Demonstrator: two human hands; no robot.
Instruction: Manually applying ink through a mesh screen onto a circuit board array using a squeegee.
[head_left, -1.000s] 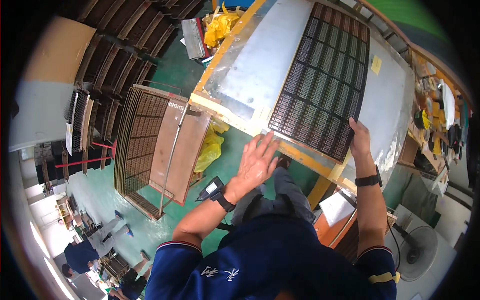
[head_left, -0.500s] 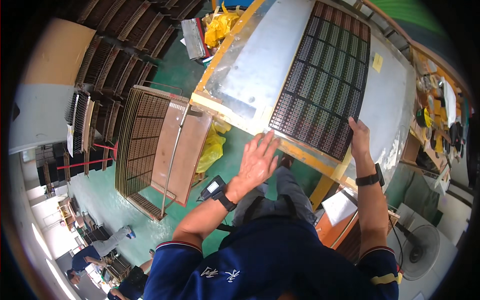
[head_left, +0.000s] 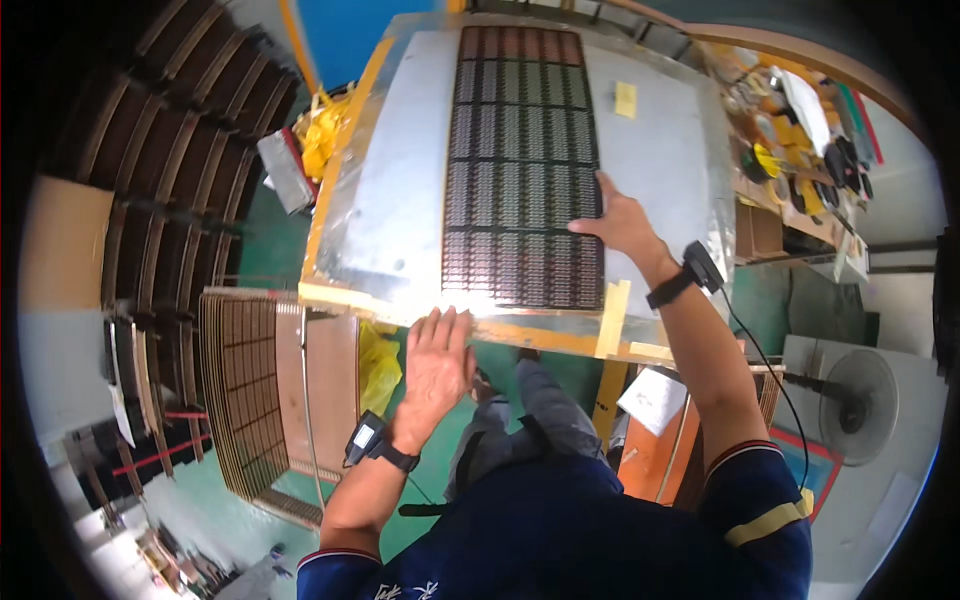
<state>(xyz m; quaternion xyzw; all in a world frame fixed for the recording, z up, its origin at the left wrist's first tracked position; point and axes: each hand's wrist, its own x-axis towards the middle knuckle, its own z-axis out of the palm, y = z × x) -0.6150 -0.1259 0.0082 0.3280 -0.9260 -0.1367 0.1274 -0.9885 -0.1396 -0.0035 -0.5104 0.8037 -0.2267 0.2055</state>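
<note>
A long dark panel (head_left: 525, 180) lies flat on the pale worktable (head_left: 395, 180). Rows of small repeated cut-out or printed shapes cover it, like a circuit-board sheet. My left hand (head_left: 436, 362) rests with extended fingers on the table's near edge, just by the panel's near left corner. Along the panel's right side is my right hand (head_left: 622, 222), its thumb over the panel's edge and its index finger stretched forward beside it. Neither hand is closed round the panel. Both wrists wear black straps with small devices.
A wire-framed rack (head_left: 240, 390) of brown boards stands left of the table, a yellow bag (head_left: 380, 372) beside it. Shelving racks (head_left: 170, 150) line the far left. Tools crowd a bench (head_left: 790, 200) at right. A fan (head_left: 858, 400) and white paper (head_left: 655, 400) are at lower right.
My view has turned, so the panel now appears nearly straight ahead. My right hand has moved farther up the panel's right edge, away from its near corner. My left hand stays by the near edge.
</note>
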